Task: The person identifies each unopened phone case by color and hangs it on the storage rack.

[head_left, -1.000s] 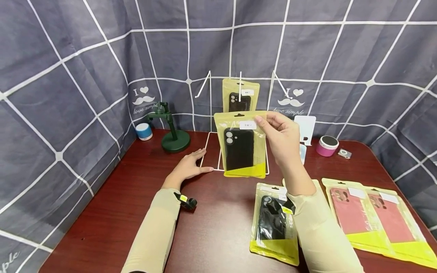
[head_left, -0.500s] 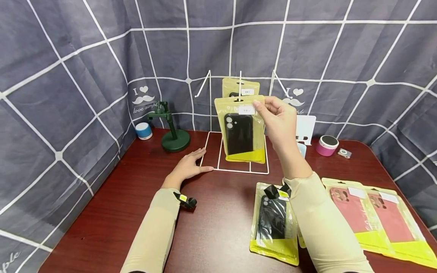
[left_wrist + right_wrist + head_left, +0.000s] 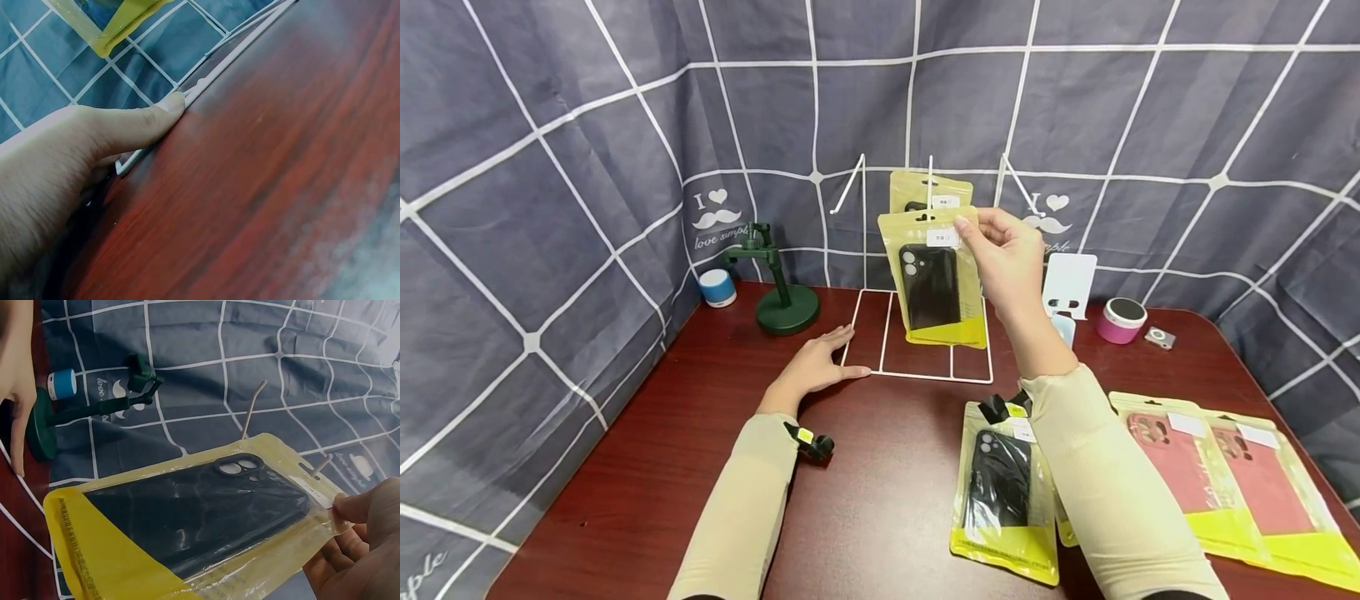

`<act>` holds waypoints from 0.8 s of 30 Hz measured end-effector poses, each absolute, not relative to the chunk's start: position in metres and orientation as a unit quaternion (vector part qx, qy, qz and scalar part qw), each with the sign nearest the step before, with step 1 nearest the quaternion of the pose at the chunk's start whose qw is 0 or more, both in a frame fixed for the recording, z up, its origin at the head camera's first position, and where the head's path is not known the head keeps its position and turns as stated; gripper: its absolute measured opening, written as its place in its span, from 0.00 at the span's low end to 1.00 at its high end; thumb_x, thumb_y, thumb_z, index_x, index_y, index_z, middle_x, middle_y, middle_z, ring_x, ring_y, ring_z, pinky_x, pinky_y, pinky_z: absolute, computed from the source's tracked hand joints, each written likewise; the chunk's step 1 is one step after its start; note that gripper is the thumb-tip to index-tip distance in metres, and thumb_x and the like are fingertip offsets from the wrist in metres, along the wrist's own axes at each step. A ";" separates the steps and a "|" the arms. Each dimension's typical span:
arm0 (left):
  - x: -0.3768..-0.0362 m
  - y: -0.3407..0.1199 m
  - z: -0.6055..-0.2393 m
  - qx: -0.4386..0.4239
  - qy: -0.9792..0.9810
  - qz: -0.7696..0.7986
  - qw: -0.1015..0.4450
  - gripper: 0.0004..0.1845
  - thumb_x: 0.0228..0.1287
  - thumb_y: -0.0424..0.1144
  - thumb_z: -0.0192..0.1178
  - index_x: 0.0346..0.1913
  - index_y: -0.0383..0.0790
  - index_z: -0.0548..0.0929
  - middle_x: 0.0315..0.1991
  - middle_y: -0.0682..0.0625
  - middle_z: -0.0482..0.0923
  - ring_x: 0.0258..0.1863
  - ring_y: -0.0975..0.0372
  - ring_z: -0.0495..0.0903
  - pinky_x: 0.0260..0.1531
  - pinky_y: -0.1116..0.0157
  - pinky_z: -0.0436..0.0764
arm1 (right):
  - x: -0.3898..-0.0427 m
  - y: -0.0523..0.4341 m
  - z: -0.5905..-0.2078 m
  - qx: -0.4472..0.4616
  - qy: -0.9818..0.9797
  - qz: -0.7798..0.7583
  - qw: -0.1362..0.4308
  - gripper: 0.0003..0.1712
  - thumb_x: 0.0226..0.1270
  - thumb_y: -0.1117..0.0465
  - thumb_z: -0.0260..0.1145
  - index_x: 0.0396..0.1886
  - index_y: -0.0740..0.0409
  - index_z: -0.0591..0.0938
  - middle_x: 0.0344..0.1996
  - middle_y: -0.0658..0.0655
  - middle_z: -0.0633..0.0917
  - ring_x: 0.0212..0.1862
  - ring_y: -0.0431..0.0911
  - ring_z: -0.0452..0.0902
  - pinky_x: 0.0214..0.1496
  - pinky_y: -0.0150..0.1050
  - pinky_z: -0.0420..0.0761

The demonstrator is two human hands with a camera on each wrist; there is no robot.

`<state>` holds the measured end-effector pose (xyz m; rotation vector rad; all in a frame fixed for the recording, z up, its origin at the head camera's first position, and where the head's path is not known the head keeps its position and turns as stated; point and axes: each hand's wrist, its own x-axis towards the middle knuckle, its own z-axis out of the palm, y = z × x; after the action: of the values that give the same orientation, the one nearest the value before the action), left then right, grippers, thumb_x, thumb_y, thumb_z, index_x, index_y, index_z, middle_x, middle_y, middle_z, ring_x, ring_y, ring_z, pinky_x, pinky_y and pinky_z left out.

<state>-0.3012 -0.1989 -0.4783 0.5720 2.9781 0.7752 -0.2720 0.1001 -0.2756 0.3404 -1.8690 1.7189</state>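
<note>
By its upper right corner, my right hand (image 3: 1011, 258) pinches a yellow zip bag with a black phone case (image 3: 931, 287) inside. The bag's hang hole is at the tip of the rack's middle prong (image 3: 930, 187); in the right wrist view the white prong end (image 3: 323, 465) shows right at the slot. A similar bagged black phone case (image 3: 898, 190) hangs farther back on that prong, mostly hidden. My left hand (image 3: 812, 367) rests on the front left corner of the white wire rack (image 3: 925, 377), fingers extended, thumb (image 3: 169, 103) pressing the front wire.
Another bagged black phone case (image 3: 1000, 492) lies front right, partly under my right forearm. Two bagged pink cases (image 3: 1180, 467) lie farther right. Behind are a green stand (image 3: 786, 310), a blue cylinder (image 3: 717, 288), a white holder (image 3: 1070, 283) and a pink cylinder (image 3: 1122, 321). Prongs (image 3: 848, 185) flank the middle one.
My right hand has raised the bagged black phone case and moved it back to the middle prong's tip; its lower end now tilts slightly right. My left hand has stayed on the rack corner.
</note>
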 end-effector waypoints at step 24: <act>-0.299 -0.197 -0.477 0.179 0.954 0.239 0.006 0.54 0.54 0.74 0.63 0.78 0.47 0.63 0.78 0.50 0.58 0.77 0.53 0.56 0.74 0.51 0.58 | -0.316 0.104 -0.283 0.102 -0.740 0.603 0.279 0.15 0.65 0.54 0.74 0.41 0.61 0.89 0.27 0.52 0.90 0.15 0.34 0.70 0.16 0.28 0.65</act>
<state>-0.2992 -0.1973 -0.4775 0.5589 2.9873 0.7492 -0.3160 0.1044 -0.2829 0.2742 -1.9861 1.6191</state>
